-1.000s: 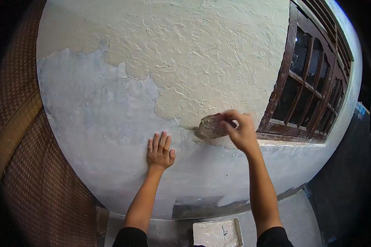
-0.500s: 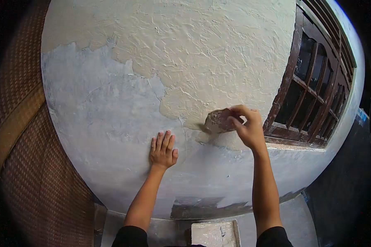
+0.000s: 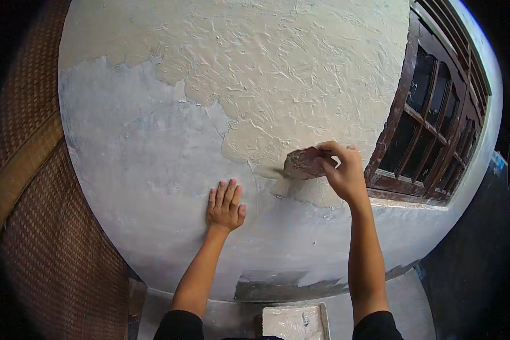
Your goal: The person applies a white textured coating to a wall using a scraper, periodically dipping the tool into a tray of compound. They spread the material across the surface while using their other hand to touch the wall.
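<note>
While left hand [image 3: 225,207] lies flat on wall [image 3: 153,147], right hand [image 3: 343,173] grips trowel [image 3: 303,162] (steep angle w/ pressure could gouge wet plaster [image 3: 277,73]).

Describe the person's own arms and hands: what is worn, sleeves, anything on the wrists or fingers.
Both forearms are bare up to black short sleeves that end near the bottom of the frame. The left hand and the right hand wear no gloves. No watch, band or ring shows on either wrist or on the visible fingers.

The putty knife [image 3: 302,162] has a broad blade smeared with cream plaster. The blade lies tilted against the wall [image 3: 153,147], at the lower edge of the textured plaster coat [image 3: 277,73].
</note>
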